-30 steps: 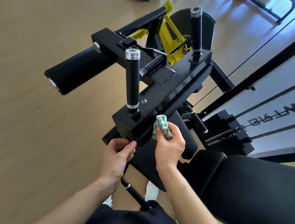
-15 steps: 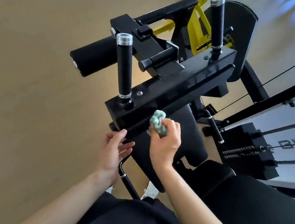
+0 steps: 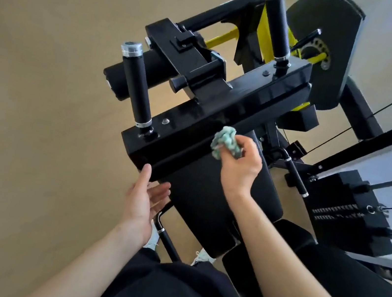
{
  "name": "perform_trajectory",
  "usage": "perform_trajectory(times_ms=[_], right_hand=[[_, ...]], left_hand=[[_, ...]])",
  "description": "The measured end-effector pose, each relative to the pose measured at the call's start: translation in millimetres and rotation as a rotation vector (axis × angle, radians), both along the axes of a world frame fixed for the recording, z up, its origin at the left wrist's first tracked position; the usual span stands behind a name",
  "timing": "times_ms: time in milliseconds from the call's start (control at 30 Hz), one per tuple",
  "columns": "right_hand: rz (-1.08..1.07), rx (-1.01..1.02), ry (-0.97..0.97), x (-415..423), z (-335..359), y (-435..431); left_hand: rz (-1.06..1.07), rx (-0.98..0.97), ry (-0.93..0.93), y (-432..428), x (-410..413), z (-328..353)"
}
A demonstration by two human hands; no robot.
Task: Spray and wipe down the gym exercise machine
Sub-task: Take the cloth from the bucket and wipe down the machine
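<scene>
The right hand (image 3: 238, 168) clenches its fingers (image 3: 249, 150) round a wadded green cloth (image 3: 225, 144), soft and light, at mid-frame against the machine's glossy black bar (image 3: 222, 111). The left hand (image 3: 145, 199) lies open below the bar's lower-left end, thumb perhaps touching it. The bar looks stiff, heavy, slick; it runs lower left to upper right, best steadied at that end.

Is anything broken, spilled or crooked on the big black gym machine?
Nothing stands out. The machine's black bar looks whole, the near handle and far handle lean the same way, and no puddle shows on the floor. The right hand holds a scrunched green cloth at the bar's edge.
</scene>
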State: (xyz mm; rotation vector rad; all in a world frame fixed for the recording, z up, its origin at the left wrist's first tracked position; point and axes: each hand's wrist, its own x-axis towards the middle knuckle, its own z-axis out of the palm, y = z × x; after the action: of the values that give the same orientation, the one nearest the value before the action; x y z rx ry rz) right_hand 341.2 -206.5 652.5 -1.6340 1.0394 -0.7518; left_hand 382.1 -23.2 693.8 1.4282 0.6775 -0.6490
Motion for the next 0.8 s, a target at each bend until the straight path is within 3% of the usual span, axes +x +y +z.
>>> perform_trajectory(times_ms=[100,167,300,400,467,567,800], right_hand=[[-0.082,-0.017,0.005,5,1,-44],[-0.127,-0.007,0.0,9,0,-66],[-0.234,0.062,-0.046,11,2,-103],[-0.325,0.164,-0.057,11,-1,-135],[-0.351,0.275,-0.067,11,-8,-150],[-0.305,0.483,-0.216,16,-18,-149],[-0.067,0.748,-0.367,3,-18,-50]], left_hand=[[-0.171,0.096,-0.083,-7,-11,6],[-0.314,0.149,-0.235,-13,-18,11],[-0.615,0.296,-0.695,-26,-17,16],[-0.82,0.555,-1.155,-33,-7,8],[-0.92,0.726,-1.357,-37,-1,-3],[-0.981,0.823,-1.41,-40,5,-17],[-0.946,0.805,-1.508,-36,9,-25]])
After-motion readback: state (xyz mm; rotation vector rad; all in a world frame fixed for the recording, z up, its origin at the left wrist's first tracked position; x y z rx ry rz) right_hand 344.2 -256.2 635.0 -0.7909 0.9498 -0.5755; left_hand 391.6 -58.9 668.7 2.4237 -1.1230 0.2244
